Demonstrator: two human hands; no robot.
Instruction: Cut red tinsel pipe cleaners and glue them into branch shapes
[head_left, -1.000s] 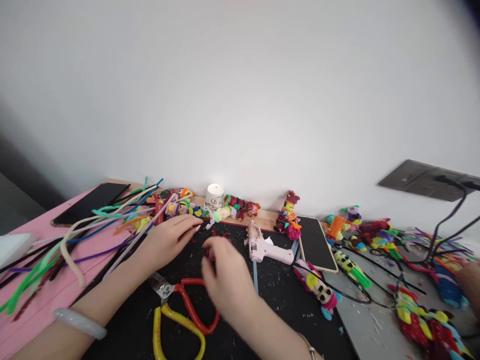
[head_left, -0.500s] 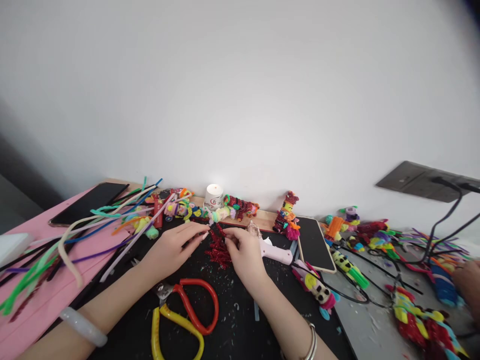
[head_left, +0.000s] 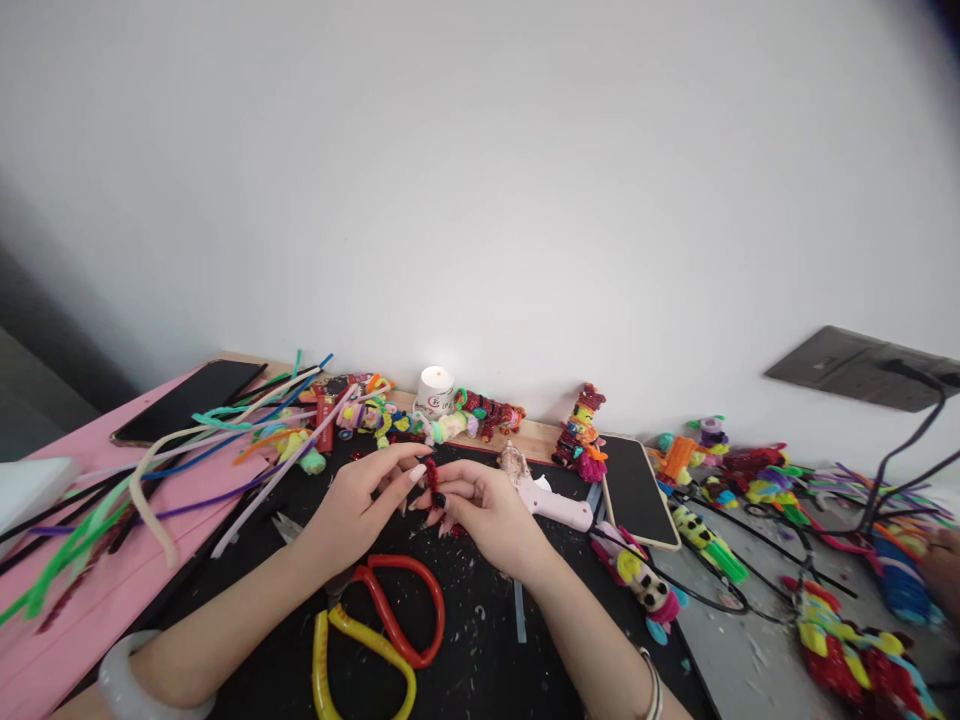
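My bare left hand (head_left: 358, 508) and bare right hand (head_left: 496, 512) close together, fingers (head_left: 394, 463) bent; my bare forearms (head_left: 251, 605) slant inward.

Hands (head_left: 491, 515) meet at red tinsel (head_left: 431, 474), apparently pinched.

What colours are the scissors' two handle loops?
One is a red loop, the other a yellow loop; the head view shows both.

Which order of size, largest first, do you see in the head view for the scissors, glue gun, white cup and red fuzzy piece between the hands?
1. Scissors, nearest of these to the camera
2. Glue gun
3. White cup
4. Red fuzzy piece, judged by its visible part
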